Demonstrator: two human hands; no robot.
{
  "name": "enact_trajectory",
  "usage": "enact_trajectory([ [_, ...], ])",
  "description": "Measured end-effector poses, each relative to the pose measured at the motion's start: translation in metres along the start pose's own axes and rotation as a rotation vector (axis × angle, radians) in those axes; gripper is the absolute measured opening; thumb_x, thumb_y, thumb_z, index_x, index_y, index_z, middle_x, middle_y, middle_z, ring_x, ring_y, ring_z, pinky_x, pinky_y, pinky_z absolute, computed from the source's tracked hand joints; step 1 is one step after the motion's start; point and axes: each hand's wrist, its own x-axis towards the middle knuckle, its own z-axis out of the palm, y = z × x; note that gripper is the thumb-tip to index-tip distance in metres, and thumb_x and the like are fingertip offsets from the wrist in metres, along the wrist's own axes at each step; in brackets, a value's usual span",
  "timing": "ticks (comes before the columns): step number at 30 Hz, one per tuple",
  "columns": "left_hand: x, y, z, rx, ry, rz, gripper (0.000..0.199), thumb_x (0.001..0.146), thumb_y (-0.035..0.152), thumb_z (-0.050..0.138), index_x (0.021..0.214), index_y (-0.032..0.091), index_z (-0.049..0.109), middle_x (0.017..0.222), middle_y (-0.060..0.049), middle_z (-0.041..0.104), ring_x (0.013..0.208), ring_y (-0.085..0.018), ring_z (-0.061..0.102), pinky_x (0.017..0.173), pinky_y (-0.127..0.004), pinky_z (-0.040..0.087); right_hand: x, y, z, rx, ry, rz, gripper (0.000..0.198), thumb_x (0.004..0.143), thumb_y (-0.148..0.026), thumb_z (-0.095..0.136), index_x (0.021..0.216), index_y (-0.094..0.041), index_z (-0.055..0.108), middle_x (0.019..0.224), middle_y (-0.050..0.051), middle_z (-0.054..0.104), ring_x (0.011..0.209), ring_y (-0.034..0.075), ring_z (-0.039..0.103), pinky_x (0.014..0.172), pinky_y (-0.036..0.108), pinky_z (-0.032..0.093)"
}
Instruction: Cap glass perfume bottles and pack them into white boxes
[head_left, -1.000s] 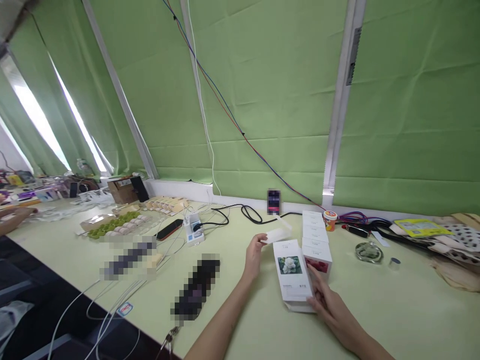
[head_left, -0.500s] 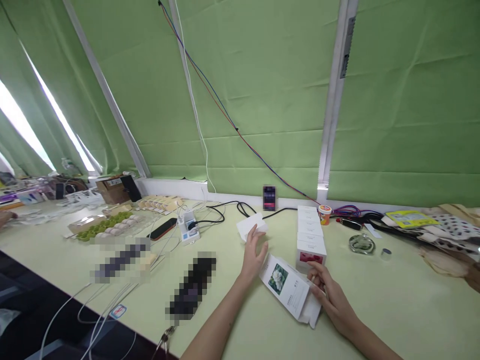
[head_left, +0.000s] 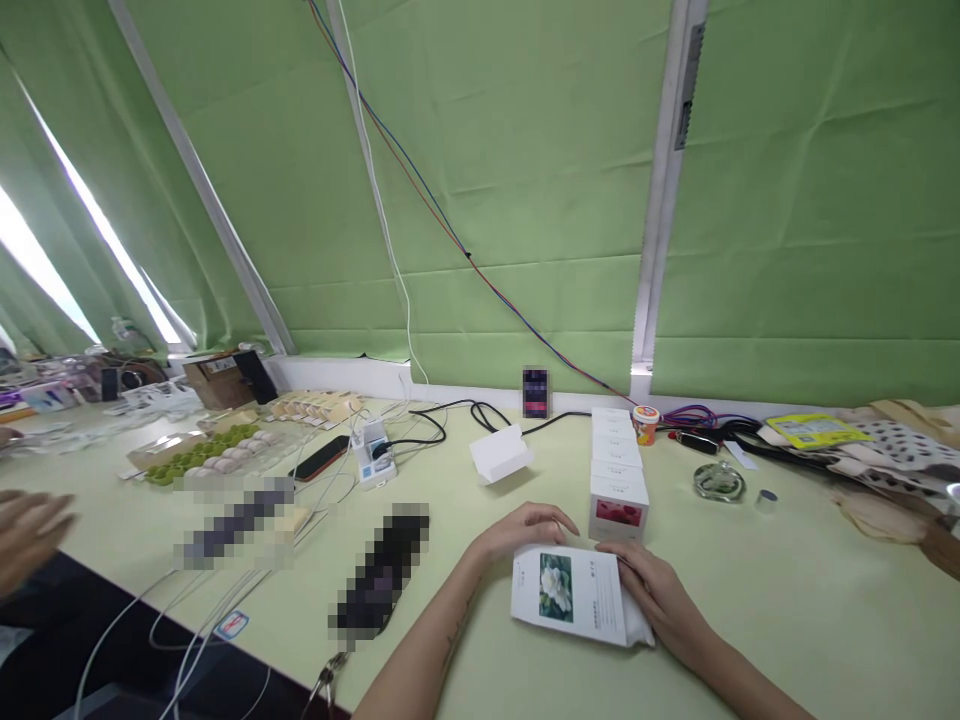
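A white carton (head_left: 585, 595) with a white-flower picture lies flat in front of me, its right end flap standing out. My left hand (head_left: 525, 528) is at the carton's far left edge, fingers bent and drawn together against it; the fingertips are partly hidden. My right hand (head_left: 651, 585) grips the right end by the flap, fingers over the top edge. Just beyond stands a row of several white boxes (head_left: 619, 490), the front one with a red picture. An open white paper box piece (head_left: 501, 455) rests farther back, apart from both hands.
To the left are a blurred dark phone (head_left: 382, 570) with keys, a power strip (head_left: 373, 455), white cables and an egg tray (head_left: 202, 455). An orange tub (head_left: 646, 425), a glass ashtray (head_left: 718, 482) and bags are right. Another person's hand (head_left: 30, 525) shows far left.
My left hand has come down from near the white paper piece to the carton's far edge. The carton has turned more level. Another person's hand has come in at the left.
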Motion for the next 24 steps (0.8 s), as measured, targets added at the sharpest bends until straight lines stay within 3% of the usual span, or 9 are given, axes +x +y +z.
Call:
enact_trajectory([
  [3, 0.000, -0.004, -0.004, -0.144, 0.047, 0.038, 0.069, 0.086, 0.070, 0.031, 0.106, 0.014, 0.066, 0.080, -0.008, 0.069, 0.062, -0.019, 0.063, 0.051, -0.024, 0.040, -0.001, 0.002, -0.001, -0.018, 0.037, 0.059, 0.037, 0.097, -0.038, 0.033, 0.112, -0.022, 0.063, 0.102, 0.009, 0.073, 0.091, 0.024, 0.068, 0.077, 0.032, 0.055],
  [5, 0.002, -0.008, -0.008, -0.223, 0.071, 0.076, 0.078, 0.084, 0.075, 0.021, 0.109, 0.014, 0.064, 0.083, -0.010, 0.069, 0.072, -0.023, 0.065, 0.058, -0.027, 0.045, -0.003, 0.004, -0.001, -0.040, 0.087, 0.067, 0.040, 0.097, -0.040, 0.034, 0.114, -0.019, 0.064, 0.098, 0.009, 0.074, 0.080, 0.023, 0.070, 0.069, 0.028, 0.055],
  [9, 0.007, -0.016, -0.014, -0.322, 0.053, 0.124, 0.084, 0.066, 0.084, 0.045, 0.118, 0.018, 0.053, 0.102, -0.015, 0.068, 0.083, -0.028, 0.068, 0.065, -0.033, 0.051, -0.006, 0.010, -0.002, -0.126, 0.350, 0.067, 0.047, 0.095, -0.046, 0.037, 0.110, -0.013, 0.067, 0.084, 0.010, 0.077, 0.062, 0.021, 0.069, 0.051, 0.023, 0.052],
  [13, 0.008, -0.020, -0.010, -0.363, -0.060, 0.109, 0.084, 0.057, 0.065, 0.075, 0.123, 0.023, 0.044, 0.103, -0.013, 0.069, 0.072, -0.028, 0.070, 0.059, -0.036, 0.055, -0.007, 0.011, -0.003, -0.184, 0.548, 0.098, 0.043, 0.095, -0.040, 0.040, 0.116, -0.012, 0.065, 0.099, 0.012, 0.075, 0.067, 0.020, 0.071, 0.054, 0.022, 0.054],
  [17, 0.007, -0.022, 0.003, -0.331, -0.104, 0.046, 0.072, 0.062, 0.046, 0.082, 0.120, 0.015, 0.052, 0.096, -0.016, 0.071, 0.073, -0.029, 0.071, 0.060, -0.036, 0.057, -0.007, 0.009, -0.004, -0.187, 0.485, -0.011, 0.038, 0.095, -0.029, 0.041, 0.127, -0.017, 0.058, 0.121, 0.011, 0.067, 0.101, 0.024, 0.068, 0.079, 0.027, 0.056],
  [21, 0.009, -0.023, 0.008, -0.337, 0.062, 0.086, 0.064, 0.066, 0.053, 0.076, 0.113, 0.013, 0.058, 0.102, -0.018, 0.070, 0.076, -0.028, 0.070, 0.058, -0.034, 0.058, -0.006, 0.008, -0.004, -0.187, 0.322, -0.186, 0.043, 0.095, -0.019, 0.041, 0.137, -0.023, 0.048, 0.129, 0.007, 0.062, 0.113, 0.023, 0.062, 0.090, 0.030, 0.052],
  [24, 0.012, -0.022, 0.002, -0.342, 0.192, 0.133, 0.062, 0.067, 0.051, 0.076, 0.115, 0.016, 0.056, 0.108, -0.015, 0.069, 0.084, -0.027, 0.070, 0.055, -0.028, 0.057, -0.005, 0.004, -0.003, -0.188, 0.189, -0.256, 0.052, 0.095, -0.015, 0.039, 0.145, -0.025, 0.032, 0.134, 0.008, 0.058, 0.115, 0.022, 0.060, 0.089, 0.030, 0.052],
])
